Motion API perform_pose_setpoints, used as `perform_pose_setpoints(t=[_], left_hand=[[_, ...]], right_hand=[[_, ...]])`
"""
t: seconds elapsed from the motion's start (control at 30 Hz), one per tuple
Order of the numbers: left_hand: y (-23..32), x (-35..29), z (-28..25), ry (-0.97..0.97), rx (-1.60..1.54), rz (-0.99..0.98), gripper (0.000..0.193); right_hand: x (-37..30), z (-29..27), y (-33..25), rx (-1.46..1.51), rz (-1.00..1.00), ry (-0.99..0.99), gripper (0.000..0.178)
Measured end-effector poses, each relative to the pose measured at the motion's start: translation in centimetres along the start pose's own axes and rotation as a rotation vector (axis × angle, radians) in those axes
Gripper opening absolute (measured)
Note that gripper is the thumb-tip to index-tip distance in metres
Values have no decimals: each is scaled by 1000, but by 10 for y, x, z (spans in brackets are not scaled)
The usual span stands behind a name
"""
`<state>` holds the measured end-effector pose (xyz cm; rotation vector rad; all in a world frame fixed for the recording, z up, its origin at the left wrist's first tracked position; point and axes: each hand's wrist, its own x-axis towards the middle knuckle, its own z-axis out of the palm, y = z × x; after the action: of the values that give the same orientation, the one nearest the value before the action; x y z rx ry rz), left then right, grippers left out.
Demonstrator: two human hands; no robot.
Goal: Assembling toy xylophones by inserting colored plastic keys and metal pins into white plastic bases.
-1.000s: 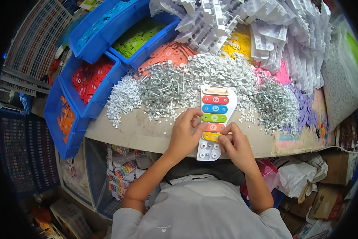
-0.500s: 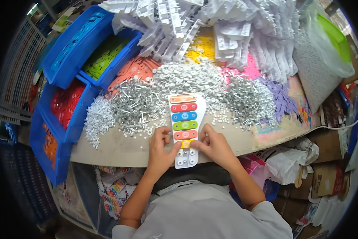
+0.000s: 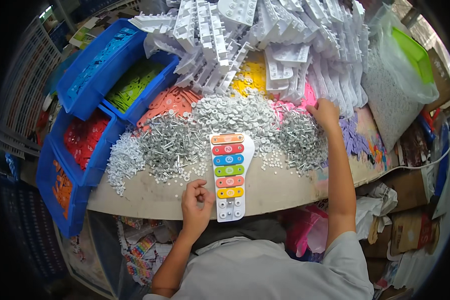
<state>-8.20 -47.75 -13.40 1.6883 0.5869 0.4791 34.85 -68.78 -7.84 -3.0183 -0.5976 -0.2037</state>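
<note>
A white toy xylophone base (image 3: 248, 146) lies at the table's front edge, its narrow end toward me. Several coloured bars cross it, the lowest a yellow bar (image 3: 230, 193); below that, bare posts show. My left hand (image 3: 197, 204) rests just left of the narrow end, fingers half curled, thumb apart from them, nothing visible in it. My right hand (image 3: 326, 115) reaches to the far right, its fingertips drawn together over the pink bars (image 3: 305, 100). Whatever is between those fingertips is hidden.
Metal pins (image 3: 169, 142) and white washers (image 3: 235, 114) lie heaped behind the base. Blue bins (image 3: 85, 170) of coloured bars stand left. White plastic bases (image 3: 205, 40) are stacked high at the back. Purple bars (image 3: 354, 137) and a clear bag (image 3: 390, 95) are on the right.
My right hand has left the yellow bar and moved far right to the pink pile. My left hand has let go of the base and sits beside it.
</note>
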Motion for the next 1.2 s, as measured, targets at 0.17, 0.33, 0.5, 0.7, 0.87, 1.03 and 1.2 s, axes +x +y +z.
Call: perform_pose_setpoints(t=[0.17,0.33,0.5,0.7,0.87,1.03,1.2], left_hand=[[-6,-2,-2,-7,54,10,30],[3,-2,-4,-18,37,-15,29],[22,-8,-3,75,-124,-38,15],[55,-9,4,-166,-62,159,21],[59,-18,1,-242,-70,14,14],[51,-20,-18,-427,120,199,13],[60,-21,-23,-488,193,277,15]], right_hand=[[10,11,12,132,65,-97,36],[-10,7,0,665,-42,319,20],[-130,-47,-89,281,-651,784,13],[-248,-43,-144,453,-975,660,26],[-270,-40,-147,573,-976,458,32],[-269,-63,-152,901,-737,-115,29],[-278,-81,-160,1081,-616,-572,26]])
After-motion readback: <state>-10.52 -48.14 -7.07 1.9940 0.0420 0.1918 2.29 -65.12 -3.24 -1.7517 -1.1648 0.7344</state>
